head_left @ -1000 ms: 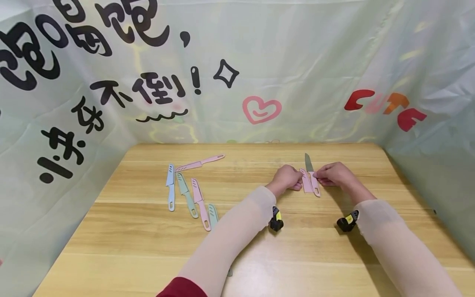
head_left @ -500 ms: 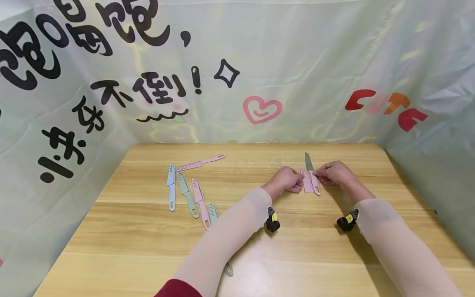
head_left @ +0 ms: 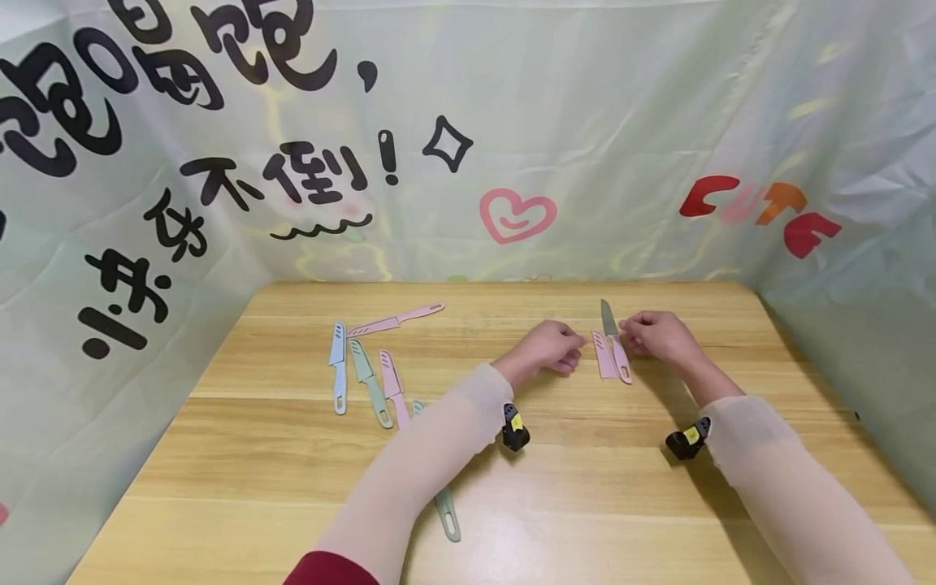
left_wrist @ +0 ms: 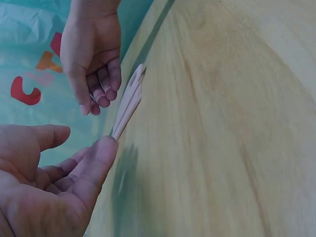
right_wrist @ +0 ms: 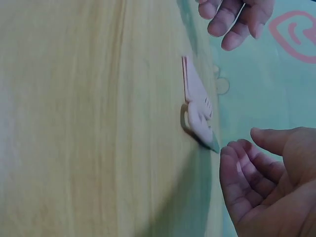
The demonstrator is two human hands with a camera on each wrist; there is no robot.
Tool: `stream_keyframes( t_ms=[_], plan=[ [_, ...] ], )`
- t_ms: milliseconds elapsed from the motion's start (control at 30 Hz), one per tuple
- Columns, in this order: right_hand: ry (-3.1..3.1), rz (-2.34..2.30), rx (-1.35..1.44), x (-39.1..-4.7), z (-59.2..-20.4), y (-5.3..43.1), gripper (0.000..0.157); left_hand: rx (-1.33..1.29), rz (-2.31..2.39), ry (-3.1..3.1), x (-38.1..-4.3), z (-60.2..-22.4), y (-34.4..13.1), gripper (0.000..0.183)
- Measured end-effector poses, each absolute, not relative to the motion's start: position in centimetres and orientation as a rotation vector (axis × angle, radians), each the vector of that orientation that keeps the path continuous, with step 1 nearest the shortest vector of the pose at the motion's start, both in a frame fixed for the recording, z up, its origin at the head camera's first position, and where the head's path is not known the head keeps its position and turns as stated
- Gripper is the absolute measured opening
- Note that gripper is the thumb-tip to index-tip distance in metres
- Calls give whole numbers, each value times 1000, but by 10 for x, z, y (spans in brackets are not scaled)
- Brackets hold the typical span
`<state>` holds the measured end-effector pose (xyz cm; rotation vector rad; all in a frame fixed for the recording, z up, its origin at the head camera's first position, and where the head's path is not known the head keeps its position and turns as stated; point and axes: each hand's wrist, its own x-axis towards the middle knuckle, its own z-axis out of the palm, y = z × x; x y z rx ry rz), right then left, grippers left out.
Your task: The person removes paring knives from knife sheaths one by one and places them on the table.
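Observation:
A knife [head_left: 621,359] with a pink handle and a bare grey blade lies on the table, its blade pointing away from me. Along its left side lies a pink slotted blade sheath [head_left: 603,356]. Just left of the sheath hovers my left hand [head_left: 547,349], thumb and fingers apart in the left wrist view and nothing between them. On the knife's other side is my right hand [head_left: 658,337], its loosely bent fingers holding nothing in the right wrist view. Both pink pieces sit apart from the fingertips there.
On the left of the wooden table [head_left: 241,463] lie several sheathed knives: a blue knife [head_left: 338,370], a green knife [head_left: 370,382], a pink knife [head_left: 392,382] and another pink knife [head_left: 395,321]. My left sleeve partly covers another green knife [head_left: 448,516]. Printed cloth [head_left: 621,146] hangs behind.
My left hand has let go of the sheath and drawn back to the left. My right hand has released the knife handle and shifted slightly away. Knife and sheath stay side by side.

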<state>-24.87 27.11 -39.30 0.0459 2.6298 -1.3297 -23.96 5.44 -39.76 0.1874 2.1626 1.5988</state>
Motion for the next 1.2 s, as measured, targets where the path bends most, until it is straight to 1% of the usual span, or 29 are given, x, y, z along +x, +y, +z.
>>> stream_keyframes(
  t_ms=[200, 433, 700, 1000, 1100, 1200],
  plan=[
    [2680, -1298, -22, -243, -388, 265, 47, 285, 1518, 2218, -243, -392, 39, 34],
    [2673, -1355, -99, -235, -380, 254, 57, 395, 1464, 2258, -245, -382, 17, 30],
    [2723, -1332, -266, -225, -375, 239, 48, 451, 1503, 2209, -243, -372, -14, 35],
    [2810, -1226, -432, -211, -374, 218, 48, 582, 1432, 2260, -232, -368, -57, 38],
    [2816, -1215, -457, -208, -373, 212, 45, 602, 1418, 2283, -228, -365, -67, 40],
    [2814, -1215, -482, -205, -373, 207, 43, 618, 1405, 2313, -225, -364, -77, 39]
  ],
)
